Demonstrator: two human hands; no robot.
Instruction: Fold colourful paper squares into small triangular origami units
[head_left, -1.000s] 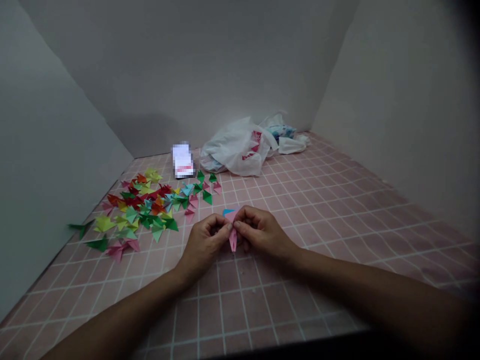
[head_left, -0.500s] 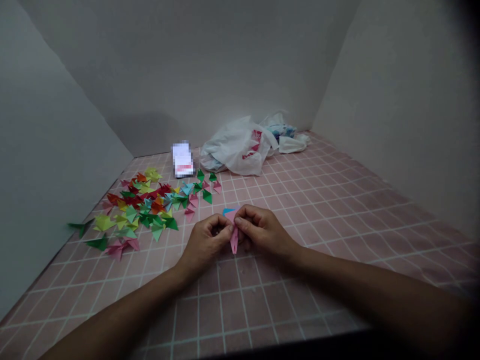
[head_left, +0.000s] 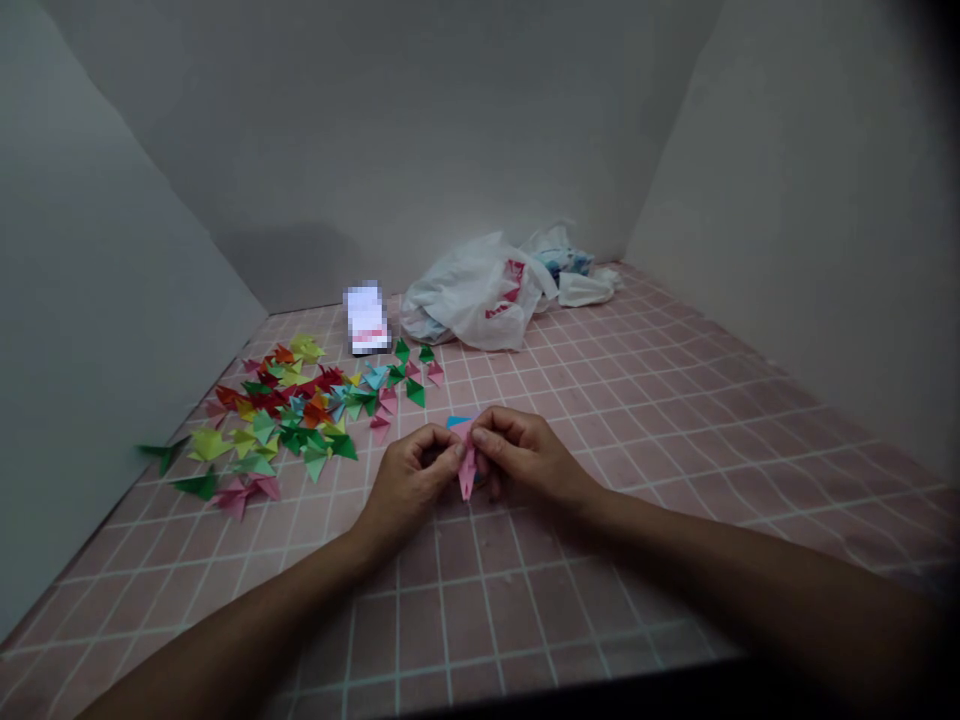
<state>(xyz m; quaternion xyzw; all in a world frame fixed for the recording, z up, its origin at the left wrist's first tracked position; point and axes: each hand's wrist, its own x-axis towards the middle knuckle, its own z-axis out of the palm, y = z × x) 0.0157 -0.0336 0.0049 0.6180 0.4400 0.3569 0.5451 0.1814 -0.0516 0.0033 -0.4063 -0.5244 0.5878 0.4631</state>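
Observation:
Between my two hands is a pink folded paper (head_left: 467, 478), its narrow pointed end toward me. My left hand (head_left: 412, 470) pinches its left side between thumb and fingers. From the right, my right hand (head_left: 525, 450) grips the same paper with thumb and forefinger, hiding part of it. Just behind the fingertips a piece of blue paper (head_left: 458, 421) shows, mostly covered by the hands and the pink paper. To the left lies a spread of folded paper cranes (head_left: 300, 440) in green, yellow, red, orange, pink and light blue.
A lit phone (head_left: 367, 318) with a blurred screen stands at the back. Beside it lies a crumpled white plastic bag (head_left: 480, 295), with a blue and white packet (head_left: 566, 262) behind. Pale walls enclose the pink checked tabletop (head_left: 675, 420) on three sides.
The lower tip of the pink paper has shifted slightly up and left. My fingers have moved a little on it, while both hands keep their hold.

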